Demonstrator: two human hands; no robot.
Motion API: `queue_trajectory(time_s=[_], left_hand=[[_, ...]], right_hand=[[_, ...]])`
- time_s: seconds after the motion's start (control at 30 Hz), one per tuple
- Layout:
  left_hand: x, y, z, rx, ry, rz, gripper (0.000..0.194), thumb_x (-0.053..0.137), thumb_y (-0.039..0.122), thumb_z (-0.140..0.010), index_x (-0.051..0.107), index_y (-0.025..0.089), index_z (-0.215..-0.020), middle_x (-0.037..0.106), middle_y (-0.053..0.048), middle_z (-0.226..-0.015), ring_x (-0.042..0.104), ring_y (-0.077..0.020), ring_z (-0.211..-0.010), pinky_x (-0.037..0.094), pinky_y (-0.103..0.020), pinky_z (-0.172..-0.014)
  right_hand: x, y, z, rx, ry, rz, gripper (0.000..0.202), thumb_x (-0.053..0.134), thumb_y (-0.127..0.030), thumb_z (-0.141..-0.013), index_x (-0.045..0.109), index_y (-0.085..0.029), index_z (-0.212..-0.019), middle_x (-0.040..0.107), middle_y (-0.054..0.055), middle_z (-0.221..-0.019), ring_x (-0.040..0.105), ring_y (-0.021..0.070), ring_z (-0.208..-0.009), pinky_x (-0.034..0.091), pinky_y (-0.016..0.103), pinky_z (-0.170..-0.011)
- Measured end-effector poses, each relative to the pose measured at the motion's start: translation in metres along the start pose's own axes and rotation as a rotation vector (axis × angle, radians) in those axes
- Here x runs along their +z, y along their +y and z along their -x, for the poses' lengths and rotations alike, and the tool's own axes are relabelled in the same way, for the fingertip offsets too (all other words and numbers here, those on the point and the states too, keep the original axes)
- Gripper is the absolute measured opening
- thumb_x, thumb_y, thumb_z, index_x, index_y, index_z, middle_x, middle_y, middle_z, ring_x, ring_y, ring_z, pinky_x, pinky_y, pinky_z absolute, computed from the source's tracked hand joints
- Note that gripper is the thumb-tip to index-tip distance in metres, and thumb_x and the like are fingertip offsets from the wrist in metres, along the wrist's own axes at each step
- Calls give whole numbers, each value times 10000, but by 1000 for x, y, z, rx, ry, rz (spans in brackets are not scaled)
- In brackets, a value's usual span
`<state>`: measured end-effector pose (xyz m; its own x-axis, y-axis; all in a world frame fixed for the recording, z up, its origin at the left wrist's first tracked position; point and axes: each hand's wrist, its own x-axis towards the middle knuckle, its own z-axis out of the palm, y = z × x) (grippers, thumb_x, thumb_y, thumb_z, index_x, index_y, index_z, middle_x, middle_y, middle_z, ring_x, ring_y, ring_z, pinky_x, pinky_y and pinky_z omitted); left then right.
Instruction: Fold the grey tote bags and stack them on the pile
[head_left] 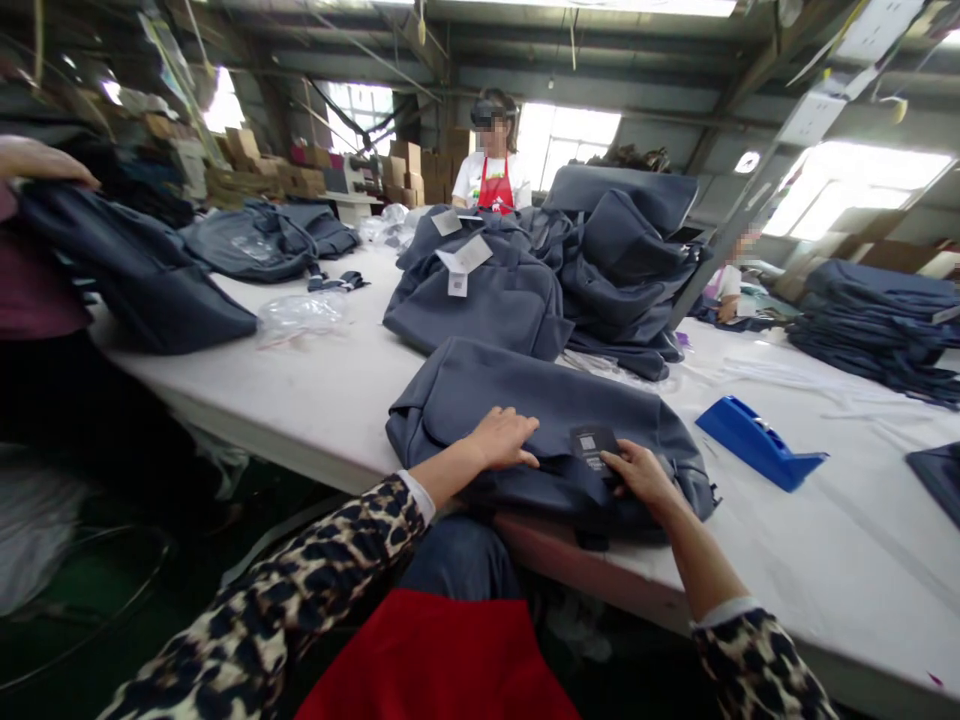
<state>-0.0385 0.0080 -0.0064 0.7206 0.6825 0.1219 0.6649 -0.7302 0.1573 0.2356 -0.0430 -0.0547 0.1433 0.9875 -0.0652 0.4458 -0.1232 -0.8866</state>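
A dark blue-grey backpack [547, 390] lies on its side along the near edge of the white table, right before me. My left hand [504, 438] rests on its upper face, palm down with fingers stretched out. Between the thumb and fingers of my right hand [639, 472] is a black hang tag [594, 447] with a white printed square and small text, held against the bag's front. The far side of the bag and what lies under it are hidden.
Blue tape dispenser [761, 440] to the right on the white table [817, 560]. Behind my bag stand another backpack [480, 305] with white tags and a heap of bags [626, 260]. A co-worker's hand holds a bag [142, 270] at left, near clear plastic [304, 315]. A slanted metal post [731, 230] rises at right.
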Motion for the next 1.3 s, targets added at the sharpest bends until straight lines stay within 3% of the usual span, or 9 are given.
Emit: queue_trajectory(time_s=[0.13, 0.33, 0.53, 0.7, 0.83, 0.9, 1.0, 1.13, 1.3], left_hand=[[-18, -10, -10, 22, -33, -30, 111, 665, 287, -884, 649, 200, -951, 702, -52, -1023, 640, -224, -1014, 487, -278, -805], [-35, 2, -77, 77, 165, -86, 169, 506, 295, -980, 558, 251, -1135, 697, -24, -1000, 673, -196, -917, 464, -268, -735], [18, -11, -118, 122, 144, -139, 136, 543, 270, -962, 595, 238, -1083, 664, -38, -1079, 640, -193, -968, 454, -274, -750], [67, -27, -110, 92, 165, -141, 178, 525, 306, -971, 604, 212, -1101, 604, -76, -1163, 538, -245, -1107, 419, -359, -893], [78, -29, -104, 88, 171, -108, 195, 507, 308, -979, 597, 211, -1122, 583, -78, -1174, 501, -245, -1105, 399, -372, -910], [78, -30, -105, 88, 170, -87, 195, 499, 300, -981, 598, 204, -1119, 578, -83, -1176, 494, -247, -1104, 396, -378, -916], [76, -31, -107, 81, 159, -52, 193, 507, 280, -975, 600, 192, -1119, 574, -93, -1183, 489, -254, -1119, 395, -390, -937], [60, -28, -100, 71, 109, 4, 236, 570, 296, -945, 597, 200, -1160, 578, -80, -1208, 513, -235, -1121, 423, -353, -934], [29, -19, -34, 268, 170, 187, 432, 572, 313, -951, 476, 221, -1362, 506, -80, -1410, 463, -203, -1285, 359, -326, -1079]], right_hand=[[3, 7, -2, -21, 1, 49, 325, 668, -393, -748, 634, -199, -1007, 675, 6, -707, 561, 146, -466, 431, 240, -340], [7, 7, -4, -117, 65, 208, 313, 566, -338, -796, 652, -195, -1061, 739, 50, -871, 681, 205, -702, 543, 300, -603], [12, 8, 1, -174, 153, 456, 357, 534, -280, -810, 659, -176, -1129, 719, 99, -1011, 673, 246, -933, 508, 367, -860], [9, -9, 17, -190, 197, 637, 357, 505, -348, -890, 653, -215, -1186, 662, 121, -1111, 614, 290, -1039, 472, 434, -905], [9, -29, 20, -443, 286, 840, 385, 391, -375, -986, 592, -257, -1292, 611, 98, -1307, 525, 285, -1226, 404, 469, -1018], [18, -28, 16, -549, 177, 921, 427, 374, -420, -1003, 535, -273, -1370, 531, 77, -1445, 427, 283, -1360, 351, 490, -1087], [36, -7, 6, -518, -71, 995, 495, 346, -463, -1010, 439, -294, -1465, 405, 55, -1556, 346, 266, -1438, 330, 492, -1126], [47, 19, 1, -469, -123, 1008, 531, 307, -471, -1020, 346, -301, -1523, 321, 34, -1597, 299, 241, -1465, 286, 475, -1168], [44, 20, 3, -480, -129, 983, 538, 316, -481, -1021, 343, -294, -1526, 300, 34, -1603, 274, 246, -1475, 281, 491, -1174]])
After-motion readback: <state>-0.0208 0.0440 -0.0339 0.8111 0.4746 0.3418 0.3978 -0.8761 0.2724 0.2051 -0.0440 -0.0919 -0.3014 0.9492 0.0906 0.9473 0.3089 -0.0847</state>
